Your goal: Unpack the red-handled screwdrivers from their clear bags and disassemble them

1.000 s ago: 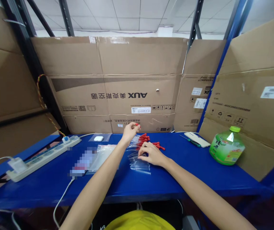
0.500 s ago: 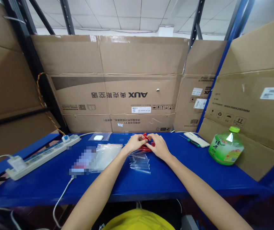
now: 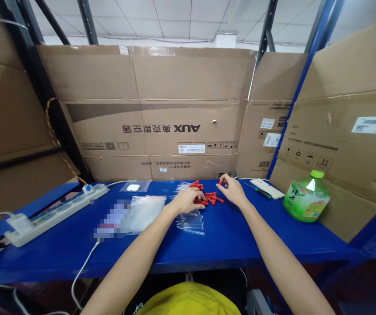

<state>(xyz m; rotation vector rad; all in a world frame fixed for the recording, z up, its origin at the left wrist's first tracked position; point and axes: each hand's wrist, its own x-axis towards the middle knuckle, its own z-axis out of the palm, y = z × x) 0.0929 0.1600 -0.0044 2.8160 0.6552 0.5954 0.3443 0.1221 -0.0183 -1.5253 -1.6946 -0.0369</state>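
Red rubber dropper bulbs (image 3: 212,199) lie in a loose pile on the blue table, with several more just behind my left hand (image 3: 188,201). That hand is curled over the pile's left side, red bulbs between its thumb and fingers. Farther right, my right hand (image 3: 232,190) is raised a little, pinching one red dropper bulb (image 3: 221,182) at its fingertips. Thin clear tubes (image 3: 191,222) lie in a row in front of my left hand. Another bunch of clear tubes (image 3: 181,187) shows behind it, partly covered.
Left of the tubes are a clear plastic bag (image 3: 146,214), a blurred-out phone-like item (image 3: 112,219) with a cable, and a power strip (image 3: 59,214). On the right stand a green bottle (image 3: 307,197), a screwdriver (image 3: 263,192) and a white flat case (image 3: 269,188). Cardboard (image 3: 161,78) walls the back.
My hands were together over the red bulbs; now they are apart. The right hand has moved right with a bulb, and more of the pile shows.
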